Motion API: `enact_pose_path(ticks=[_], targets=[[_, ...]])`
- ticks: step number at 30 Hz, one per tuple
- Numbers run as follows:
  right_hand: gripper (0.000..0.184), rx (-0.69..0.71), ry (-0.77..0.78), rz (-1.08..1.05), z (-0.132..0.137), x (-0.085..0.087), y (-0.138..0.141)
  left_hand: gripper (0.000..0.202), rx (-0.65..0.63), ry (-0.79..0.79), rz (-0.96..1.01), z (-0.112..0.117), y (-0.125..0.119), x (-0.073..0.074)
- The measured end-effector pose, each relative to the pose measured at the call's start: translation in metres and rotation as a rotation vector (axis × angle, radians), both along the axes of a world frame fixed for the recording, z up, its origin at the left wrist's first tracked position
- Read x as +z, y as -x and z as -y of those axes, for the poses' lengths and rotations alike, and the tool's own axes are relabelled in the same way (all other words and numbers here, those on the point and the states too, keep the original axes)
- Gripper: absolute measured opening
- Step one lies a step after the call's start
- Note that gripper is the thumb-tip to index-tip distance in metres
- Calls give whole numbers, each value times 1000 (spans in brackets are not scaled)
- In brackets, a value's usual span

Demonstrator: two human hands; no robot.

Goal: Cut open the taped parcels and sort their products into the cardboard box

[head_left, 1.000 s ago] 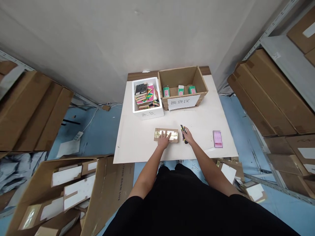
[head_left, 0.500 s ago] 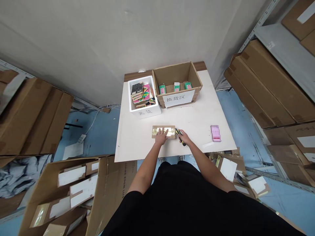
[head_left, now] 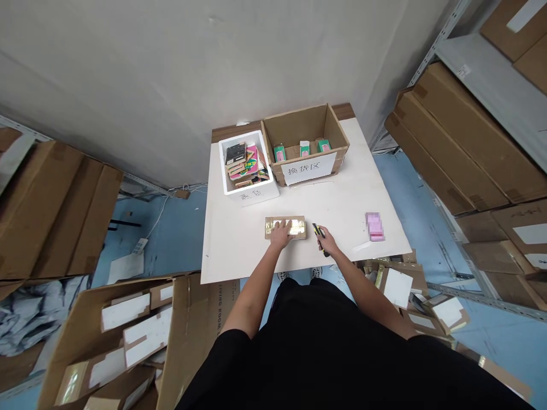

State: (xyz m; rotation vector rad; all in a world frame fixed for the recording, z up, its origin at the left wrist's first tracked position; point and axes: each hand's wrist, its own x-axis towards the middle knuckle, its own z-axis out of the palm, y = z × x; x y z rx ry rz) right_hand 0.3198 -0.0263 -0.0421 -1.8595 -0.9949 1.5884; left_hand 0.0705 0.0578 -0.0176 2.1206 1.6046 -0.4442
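A small flat cardboard parcel [head_left: 297, 227] sealed with shiny tape lies near the front of the white table [head_left: 239, 239]. My left hand [head_left: 280, 234] rests flat on its left half, fingers spread. Just right of the parcel, my right hand [head_left: 326, 242] is closed around a black and yellow utility knife [head_left: 317, 230], whose tip points away from me and sits a little apart from the parcel's right end.
At the table's back stand a white foam box [head_left: 249, 193] of small packs and a labelled open carton [head_left: 307, 166] holding three green packs. A pink item [head_left: 374, 225] lies at the right. Large cartons [head_left: 119, 336] and shelves flank the table.
The knife in my right hand touched the parcel's right end half a second ago and has drawn back to the right. My left hand stays on the parcel.
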Motion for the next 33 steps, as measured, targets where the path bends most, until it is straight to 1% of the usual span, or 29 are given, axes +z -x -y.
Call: enact_pose_path(ticks=[2,4,6,8,11,12,14,16,18,20,21,22,23,25,26,28,29,30,31,33], targets=[[71,-38,-7,76,0,-3,18,84,17,-30,11,-10,6,5],[88,-15,18,151,-4,-6,40,84,50,-26,-6,-19,14,9],[100,2,58,238,-16,-9,60,81,75,-16,-30,-24,24,11],[107,2,81,340,-37,-8,73,77,115,-42,-52,-20,34,10],[116,11,65,467,-84,-3,86,67,228,-115,-64,0,48,5],[116,21,65,491,-102,0,90,63,260,-119,-48,9,53,3],[111,54,59,516,-135,8,100,57,272,-80,23,28,64,-3],[102,94,48,535,-159,16,111,55,212,-21,106,42,77,-7],[95,118,21,560,-169,22,118,58,129,-14,144,46,90,-8],[92,112,-19,578,-164,26,119,64,63,-70,147,38,101,-7],[93,110,-34,581,-156,26,117,68,20,-97,155,30,105,-5],[94,106,-48,583,-145,26,114,71,-43,-109,174,20,106,-4],[96,130,-46,580,-132,24,110,75,-123,-103,203,8,106,-4],[102,197,-27,577,-104,19,103,82,-315,-38,265,-16,100,-4],[101,216,-9,579,-91,15,100,85,-403,2,281,-27,95,-5],[95,227,46,595,-75,10,96,95,-521,63,290,-44,85,-8],[93,220,44,618,-72,8,96,100,-544,78,291,-48,81,-10],[92,208,40,646,-72,8,97,104,-539,79,290,-50,77,-13],[92,191,27,679,-76,9,100,106,-502,68,285,-49,73,-15],[91,156,-8,741,-93,14,110,108,-355,22,255,-42,69,-19]])
